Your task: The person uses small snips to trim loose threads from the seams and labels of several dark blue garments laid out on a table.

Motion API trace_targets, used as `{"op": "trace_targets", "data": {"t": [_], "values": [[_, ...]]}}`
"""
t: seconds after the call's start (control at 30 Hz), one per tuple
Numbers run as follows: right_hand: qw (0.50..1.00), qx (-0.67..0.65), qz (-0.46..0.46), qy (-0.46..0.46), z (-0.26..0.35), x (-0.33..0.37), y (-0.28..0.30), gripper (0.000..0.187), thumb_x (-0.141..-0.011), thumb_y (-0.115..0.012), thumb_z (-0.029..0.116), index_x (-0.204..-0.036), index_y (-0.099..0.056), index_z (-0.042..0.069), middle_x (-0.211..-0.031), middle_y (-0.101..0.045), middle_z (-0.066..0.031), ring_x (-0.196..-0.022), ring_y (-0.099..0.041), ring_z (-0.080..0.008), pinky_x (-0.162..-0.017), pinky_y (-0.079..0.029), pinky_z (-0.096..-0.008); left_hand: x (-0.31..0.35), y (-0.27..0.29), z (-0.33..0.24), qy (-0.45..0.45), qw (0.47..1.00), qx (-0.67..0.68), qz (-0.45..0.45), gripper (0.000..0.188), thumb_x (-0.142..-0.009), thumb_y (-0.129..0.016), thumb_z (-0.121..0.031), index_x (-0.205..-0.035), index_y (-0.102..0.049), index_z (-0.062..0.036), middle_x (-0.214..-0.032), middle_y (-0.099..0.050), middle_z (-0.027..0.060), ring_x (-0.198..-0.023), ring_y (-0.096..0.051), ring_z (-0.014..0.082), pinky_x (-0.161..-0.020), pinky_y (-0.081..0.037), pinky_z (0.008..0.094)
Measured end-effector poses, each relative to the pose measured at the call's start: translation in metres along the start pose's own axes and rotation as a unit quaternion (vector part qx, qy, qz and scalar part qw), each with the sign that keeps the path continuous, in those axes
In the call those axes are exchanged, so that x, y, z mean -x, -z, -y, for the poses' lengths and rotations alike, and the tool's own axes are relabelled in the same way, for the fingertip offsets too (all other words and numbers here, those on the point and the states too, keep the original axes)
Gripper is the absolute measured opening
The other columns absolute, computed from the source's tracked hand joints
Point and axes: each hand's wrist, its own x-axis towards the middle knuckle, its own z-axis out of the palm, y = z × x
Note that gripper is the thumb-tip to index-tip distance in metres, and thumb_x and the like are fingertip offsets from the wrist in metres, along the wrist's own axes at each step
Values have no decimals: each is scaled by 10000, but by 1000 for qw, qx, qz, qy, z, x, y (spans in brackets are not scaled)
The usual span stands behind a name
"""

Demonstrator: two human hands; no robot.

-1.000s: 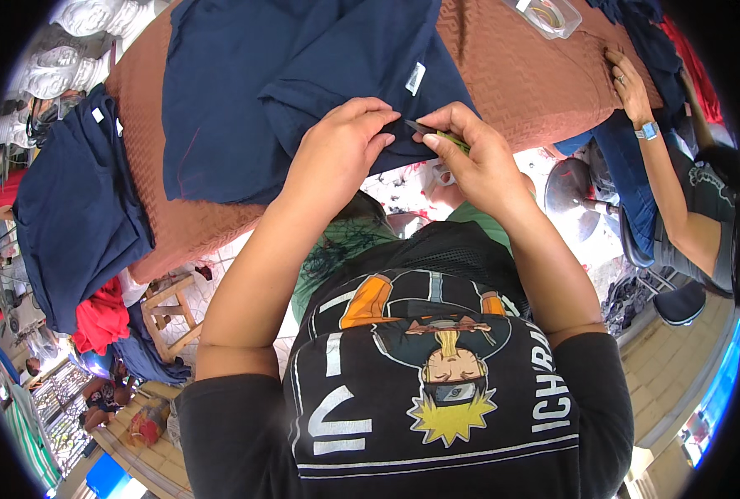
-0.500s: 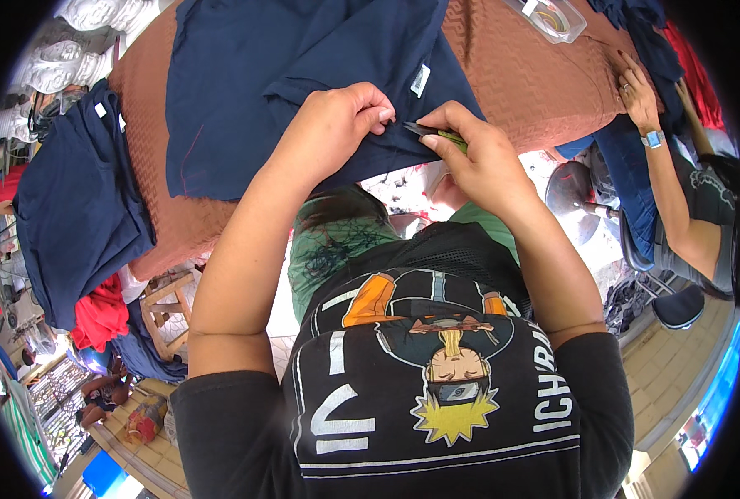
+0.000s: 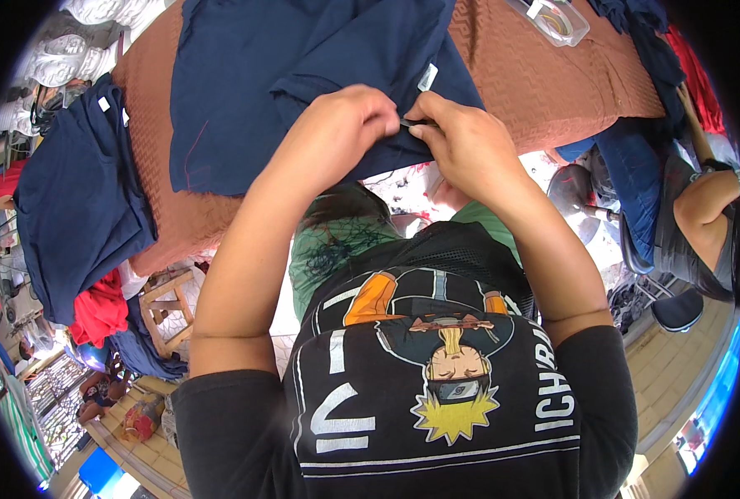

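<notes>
A navy garment (image 3: 237, 91) lies spread before me, its near edge hanging over the table's front. A white label (image 3: 427, 77) shows on it just beyond my fingers. My left hand (image 3: 341, 129) is closed in a pinch at the cloth, slightly blurred, and what it pinches is hidden. In my right hand (image 3: 474, 141) are small thread snips (image 3: 407, 123); only their dark blades stick out toward my left fingertips. The two hands are nearly touching over the garment's near right part.
Brown textured cloth (image 3: 545, 91) covers the table. A clear plastic box (image 3: 557, 21) sits at the far right. Navy garments (image 3: 79, 200) hang off the left end, near a red cloth (image 3: 100, 308) and a wooden stool (image 3: 166, 308). Another person's arm (image 3: 707, 208) is at right.
My hands have drawn closer together, and the snips' green handle is now hidden in my right hand. The garment has shifted slightly. The other person's hand has left the table's right side.
</notes>
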Motion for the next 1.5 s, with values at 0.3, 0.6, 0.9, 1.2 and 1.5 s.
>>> {"op": "trace_targets", "data": {"t": [0.3, 0.6, 0.9, 1.2, 1.5], "values": [[962, -261, -66, -40, -15, 21, -9, 140, -907, -631, 100, -1006, -614, 3, -917, -698, -155, -829, -682, -280, -737, -516, -361, 23, -18, -42, 68, 995, -52, -58, 319, -726, -818, -241, -898, -656, -27, -949, -657, 78, -824, -639, 236, -731, -518, 338], [960, -264, -54, -79, -26, 23, -21, 164, -909, -639, 116, -1023, -618, 1, -911, -700, -147, -838, -679, -246, -754, -510, -348, 28, -41, -15, 17, 986, -101, -131, 189, -804, -734, -116, -968, -695, -30, -952, -699, 90, -813, -666, 251, -733, -543, 340], [989, -145, -30, -29, -15, 22, -10, 166, -897, -639, 138, -1025, -605, 36, -927, -693, -154, -866, -664, -337, -738, -507, -396, 12, -16, -18, 184, 982, 24, -25, 177, -948, -608, -192, -973, -663, -25, -796, -701, 122, -725, -692, 234, -660, -517, 309], [999, -2, -42, 34, -1, 16, -6, 127, -883, -618, 142, -980, -609, 60, -919, -687, -133, -850, -649, -354, -715, -502, -449, 21, -5, -20, 100, 994, 19, 46, 187, -925, -637, -201, -929, -673, -18, -814, -678, 117, -756, -666, 215, -682, -504, 334], [967, -238, -77, -44, -16, 18, -4, 147, -896, -644, 92, -1011, -626, 3, -923, -706, -146, -859, -686, -242, -767, -512, -336, 6, 2, -15, 24, 999, 35, 33, 127, -841, -696, -120, -941, -700, -43, -911, -671, 90, -819, -657, 241, -729, -519, 312]]}}
